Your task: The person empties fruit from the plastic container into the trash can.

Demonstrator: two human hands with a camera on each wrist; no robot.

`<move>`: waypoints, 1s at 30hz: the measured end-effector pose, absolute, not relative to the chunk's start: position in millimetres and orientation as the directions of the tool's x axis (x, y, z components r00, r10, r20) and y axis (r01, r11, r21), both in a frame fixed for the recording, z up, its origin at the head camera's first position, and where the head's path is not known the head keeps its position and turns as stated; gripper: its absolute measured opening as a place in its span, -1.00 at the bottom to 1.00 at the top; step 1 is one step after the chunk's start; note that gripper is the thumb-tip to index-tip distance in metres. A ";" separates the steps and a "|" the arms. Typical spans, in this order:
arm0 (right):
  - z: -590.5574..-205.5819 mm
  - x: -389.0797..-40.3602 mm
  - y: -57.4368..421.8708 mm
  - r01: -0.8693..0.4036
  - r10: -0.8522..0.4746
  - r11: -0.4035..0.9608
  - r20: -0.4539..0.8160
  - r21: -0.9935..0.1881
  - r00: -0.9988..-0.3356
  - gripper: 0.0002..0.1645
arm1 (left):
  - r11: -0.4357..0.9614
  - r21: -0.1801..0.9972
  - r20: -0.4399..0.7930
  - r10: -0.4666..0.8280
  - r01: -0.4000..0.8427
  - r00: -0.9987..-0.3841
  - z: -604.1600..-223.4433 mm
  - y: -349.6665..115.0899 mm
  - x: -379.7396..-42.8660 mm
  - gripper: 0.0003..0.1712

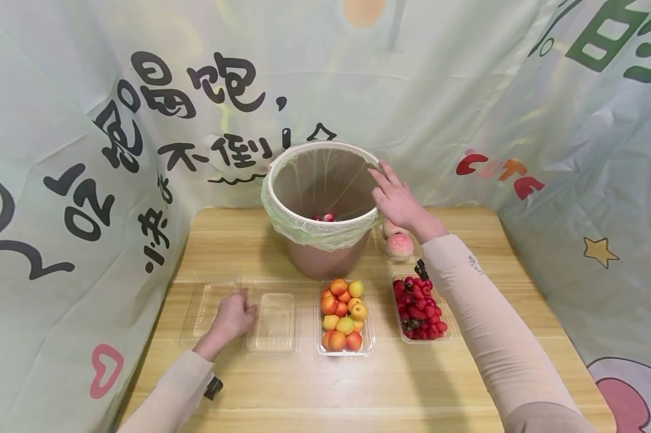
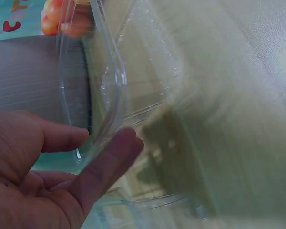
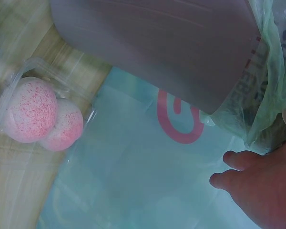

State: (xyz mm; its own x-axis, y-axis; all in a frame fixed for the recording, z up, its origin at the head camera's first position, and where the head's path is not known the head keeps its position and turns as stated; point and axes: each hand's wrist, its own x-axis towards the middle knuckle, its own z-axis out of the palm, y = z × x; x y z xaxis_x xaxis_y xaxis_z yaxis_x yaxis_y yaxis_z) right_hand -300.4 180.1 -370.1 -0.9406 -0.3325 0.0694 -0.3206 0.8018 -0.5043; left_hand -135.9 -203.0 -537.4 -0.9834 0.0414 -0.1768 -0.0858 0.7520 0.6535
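In the head view my left hand (image 1: 233, 316) is at the left edge of a clear plastic box (image 1: 274, 325) with only bare plastic visible inside. The left wrist view shows its thumb (image 2: 66, 137) and fingers apart beside the rim of that box. My right hand (image 1: 398, 198) rests at the right rim of a brownish bin (image 1: 325, 255), fingers extended. A thin green bag (image 1: 328, 237) lines the bin and folds over its white rim. Small red fruits (image 1: 328, 217) show deep inside. In the right wrist view two fingertips stick out beside the bag.
Another clear box (image 1: 209, 310) lies at the far left. One box holds orange and yellow fruits (image 1: 344, 325), another raspberries and cherries (image 1: 420, 310). Behind, right of the bin, two pink-white peaches (image 3: 31, 112) sit in a clear box. Printed cloth (image 1: 325, 78) encloses the wooden table (image 1: 336, 397).
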 end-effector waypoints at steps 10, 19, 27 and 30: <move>-369.0 -299.6 180.3 -0.323 -0.332 0.798 0.075 -0.509 -0.940 -0.18 | 0.779 0.626 0.073 -0.009 0.039 -0.997 -497.7 -199.9 -143.2 -0.52; -370.6 -301.0 179.4 -0.320 -0.335 0.801 0.063 -0.506 -0.940 -0.18 | 0.593 0.805 0.034 -0.005 0.024 -0.999 -496.7 -169.3 -147.8 -0.55; -369.8 -298.9 180.4 -0.313 -0.331 0.800 0.058 -0.512 -0.942 -0.18 | 0.425 0.905 -0.036 0.138 0.026 -0.990 -501.0 -133.9 -146.2 -0.43; -369.0 -298.2 180.6 -0.310 -0.330 0.799 0.055 -0.515 -0.942 -0.18 | 0.398 0.917 -0.054 0.169 0.018 -0.984 -503.3 -122.3 -146.2 -0.39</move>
